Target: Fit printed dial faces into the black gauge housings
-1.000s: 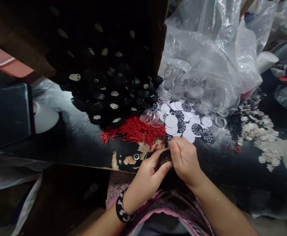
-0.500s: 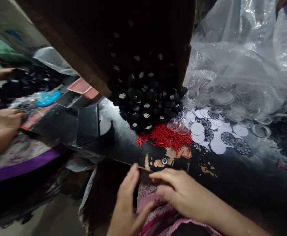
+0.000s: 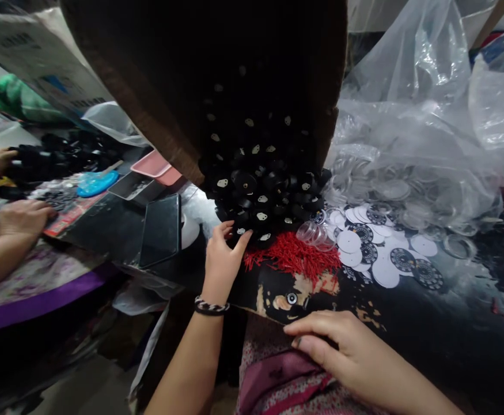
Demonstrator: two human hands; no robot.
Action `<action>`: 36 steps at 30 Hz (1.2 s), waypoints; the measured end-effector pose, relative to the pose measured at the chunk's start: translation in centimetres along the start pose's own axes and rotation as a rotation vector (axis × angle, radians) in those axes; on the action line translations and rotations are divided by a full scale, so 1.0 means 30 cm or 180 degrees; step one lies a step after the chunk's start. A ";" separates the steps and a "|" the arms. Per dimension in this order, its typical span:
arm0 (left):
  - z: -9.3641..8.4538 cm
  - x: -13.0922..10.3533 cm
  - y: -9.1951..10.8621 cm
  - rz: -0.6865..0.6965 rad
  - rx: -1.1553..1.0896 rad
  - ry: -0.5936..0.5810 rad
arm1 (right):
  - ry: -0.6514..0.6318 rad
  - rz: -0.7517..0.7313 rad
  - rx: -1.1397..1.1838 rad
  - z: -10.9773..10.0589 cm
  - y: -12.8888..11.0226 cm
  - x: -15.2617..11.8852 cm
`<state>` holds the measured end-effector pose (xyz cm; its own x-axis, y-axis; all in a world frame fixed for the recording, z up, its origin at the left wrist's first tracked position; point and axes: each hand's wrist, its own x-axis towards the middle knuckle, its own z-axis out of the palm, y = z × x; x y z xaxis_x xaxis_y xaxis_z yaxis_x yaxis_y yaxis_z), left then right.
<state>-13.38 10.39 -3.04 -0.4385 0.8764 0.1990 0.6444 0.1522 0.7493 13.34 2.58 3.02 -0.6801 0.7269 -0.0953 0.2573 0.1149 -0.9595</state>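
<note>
My left hand (image 3: pixel 224 253), with a braided band at its wrist, reaches to the lower left of a pile of round black parts (image 3: pixel 262 199). Its thumb and fingers are spread around one black part with a pale mark, not closed on it. My right hand (image 3: pixel 332 340) rests at the table's front edge, fingers loosely bent, thumb apart from them, nothing held. Just beyond it lies a small round metal piece (image 3: pixel 292 298). Thin red pieces (image 3: pixel 299 253) are heaped in front of the black pile. To their right are white discs (image 3: pixel 385 271) and black printed dials (image 3: pixel 402 260).
A dark open box (image 3: pixel 148 98) spills the black parts. Clear rings and plastic bags (image 3: pixel 424 127) stand at right. Left are a phone (image 3: pixel 160 230), a grey tray (image 3: pixel 133 189), a pink tray (image 3: pixel 154 166) and another person's hands (image 3: pixel 22 219).
My left hand has moved forward from the table's front edge to the black pile. My right hand has shifted slightly down and right. The view has tilted a little.
</note>
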 end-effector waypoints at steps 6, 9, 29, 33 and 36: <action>-0.062 -0.219 0.114 0.0138 -0.0901 -0.0239 | 0.0519 0.0379 0.0425 -0.037 0.035 0.010; -0.045 -0.372 0.187 -0.0015 -0.1516 -0.1371 | 0.0837 0.0385 0.0684 -0.042 0.035 0.013; 0.099 -0.473 0.319 -0.2689 -0.4294 -0.2099 | 0.2199 0.0662 -0.1594 -0.246 0.154 -0.101; 0.127 -0.473 0.363 -0.2769 -0.4416 -0.1709 | 0.1477 0.0329 -0.0883 -0.140 0.094 -0.061; 0.130 -0.474 0.370 -0.2968 -0.4369 -0.1659 | 0.1256 0.0390 -0.0263 -0.117 0.080 -0.047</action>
<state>2.46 1.40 -0.03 0.0866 0.8126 -0.5764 -0.7632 0.4260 0.4858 17.33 4.21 1.77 -0.3302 0.9402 -0.0831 0.3851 0.0538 -0.9213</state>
